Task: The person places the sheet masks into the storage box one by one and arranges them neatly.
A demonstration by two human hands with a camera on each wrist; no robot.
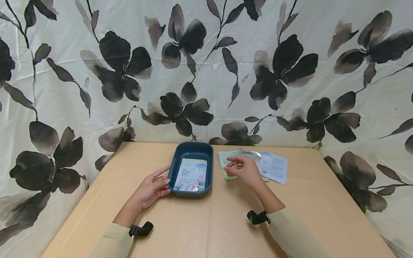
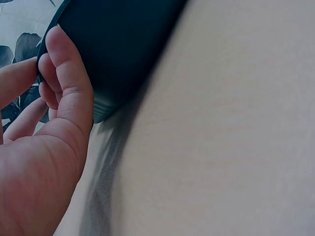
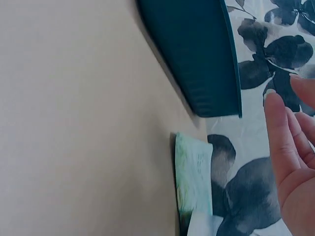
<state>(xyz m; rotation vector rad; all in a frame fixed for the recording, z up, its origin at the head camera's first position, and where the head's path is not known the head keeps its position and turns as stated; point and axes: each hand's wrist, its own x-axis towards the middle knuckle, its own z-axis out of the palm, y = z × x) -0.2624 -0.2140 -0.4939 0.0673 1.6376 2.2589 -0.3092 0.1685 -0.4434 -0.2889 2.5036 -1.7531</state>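
A dark blue rectangular plastic tub [image 1: 209, 170] stands on the table with a pale blue flowered sachet [image 1: 190, 175] lying flat inside. At the tub's left side, my left hand [image 1: 151, 190] grips the rim between thumb and fingers; the left wrist view shows the fingertips [image 2: 59, 44] right against it. My right hand [image 1: 245, 170] hangs over the packets to the right, fingers loosely bent and holding nothing. Under and beside it lie a green packet [image 1: 227, 157], a silvery packet [image 1: 251, 154] and a light blue printed packet [image 1: 274, 167], partly overlapping.
The tan table [image 1: 206, 225] reaches back to a white cloth [image 1: 226, 89] printed with dark flowers. Each wrist carries a black camera [image 1: 141, 229]. In the right wrist view, the green packet [image 3: 192, 167] stands out near the tub's corner [image 3: 211, 98].
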